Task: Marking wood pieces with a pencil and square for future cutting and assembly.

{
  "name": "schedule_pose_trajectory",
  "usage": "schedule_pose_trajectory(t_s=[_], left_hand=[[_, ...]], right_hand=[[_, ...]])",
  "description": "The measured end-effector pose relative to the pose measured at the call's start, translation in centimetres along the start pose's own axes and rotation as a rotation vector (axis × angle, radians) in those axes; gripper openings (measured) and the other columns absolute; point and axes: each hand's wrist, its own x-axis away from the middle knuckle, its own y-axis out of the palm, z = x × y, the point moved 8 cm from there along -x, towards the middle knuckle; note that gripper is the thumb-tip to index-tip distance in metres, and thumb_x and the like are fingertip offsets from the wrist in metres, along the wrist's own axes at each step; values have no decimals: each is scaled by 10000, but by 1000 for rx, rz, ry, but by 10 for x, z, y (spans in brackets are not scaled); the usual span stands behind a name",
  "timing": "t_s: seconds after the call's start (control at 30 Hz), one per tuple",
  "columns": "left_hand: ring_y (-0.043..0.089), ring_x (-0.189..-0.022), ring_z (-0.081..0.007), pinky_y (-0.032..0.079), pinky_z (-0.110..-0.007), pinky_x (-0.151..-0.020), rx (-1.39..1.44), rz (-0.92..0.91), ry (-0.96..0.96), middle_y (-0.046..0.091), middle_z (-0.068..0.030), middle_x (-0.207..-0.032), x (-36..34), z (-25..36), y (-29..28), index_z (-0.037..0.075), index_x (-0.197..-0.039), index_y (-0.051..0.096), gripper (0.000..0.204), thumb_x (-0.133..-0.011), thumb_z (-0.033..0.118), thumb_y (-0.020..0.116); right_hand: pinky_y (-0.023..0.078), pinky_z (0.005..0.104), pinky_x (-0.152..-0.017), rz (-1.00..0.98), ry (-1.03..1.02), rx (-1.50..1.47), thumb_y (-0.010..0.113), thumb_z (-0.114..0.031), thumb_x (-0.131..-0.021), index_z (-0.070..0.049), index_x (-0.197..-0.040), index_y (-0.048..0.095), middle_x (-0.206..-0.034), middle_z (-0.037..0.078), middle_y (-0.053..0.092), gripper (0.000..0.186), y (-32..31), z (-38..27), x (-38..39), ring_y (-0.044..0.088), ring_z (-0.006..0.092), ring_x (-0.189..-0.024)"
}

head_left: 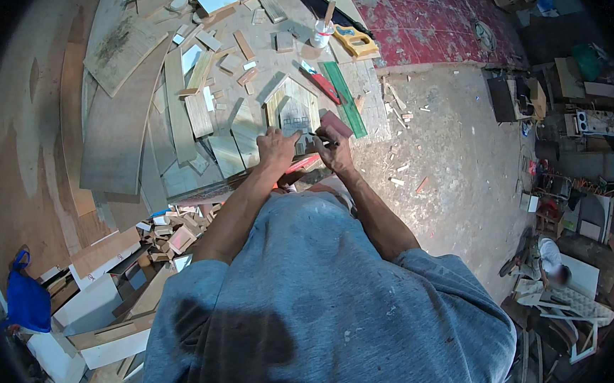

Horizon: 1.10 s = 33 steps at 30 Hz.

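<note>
In front of me at the table's near edge lies a small house-shaped wooden piece (292,114) with a pale pointed frame and a grey inner panel bearing drawn lines. My left hand (276,148) rests on its lower left side, fingers stretched out over the wood. At the lower right of the panel, my right hand (336,157) is closed round a thin dark pen (323,140), its tip near the panel. A pinkish block or pad (336,124) lies just beyond that hand. Left of the frame is another pointed board (244,128).
A green strip (344,98) and a red tool (320,82) lie right of the frame. Farther back are a yellow-handled saw (355,41) and a white cup (321,34) with a stick. Offcuts and boards (121,126) crowd the left. Another person (555,263) is at far right.
</note>
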Motion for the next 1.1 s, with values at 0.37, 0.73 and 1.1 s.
schedule_pose_trajectory(t_s=[0.37, 0.73, 1.1], left_hand=[[598, -1253, -323, 544, -465, -925, -51, -390, 75, 685, -64, -1235, -24, -3, -16, 372, -1396, 553, 574, -879, 137, 633], [578, -1267, -327, 525, -461, -965, -49, -321, 42, 639, -103, -1323, -24, -3, -13, 399, -1394, 554, 569, -893, 138, 621], [571, -1267, -312, 517, -462, -939, -94, -265, 15, 637, -96, -1306, -21, -3, -7, 421, -1352, 584, 473, -947, 176, 589]], right_hand=[[560, 362, -718, -40, -39, 6, 697, -92, -910, 27, -1084, 698, -913, 201, 742, 211, 18, 3, 4, 742, 267, -830], [535, 404, -670, 65, -129, 48, 662, -68, -910, 35, -1030, 674, -869, 242, 704, 159, 16, -1, 8, 717, 342, -764], [518, 379, -654, 91, -86, -4, 644, -20, -906, 35, -1010, 646, -845, 230, 680, 118, 13, -4, 6, 685, 312, -719]])
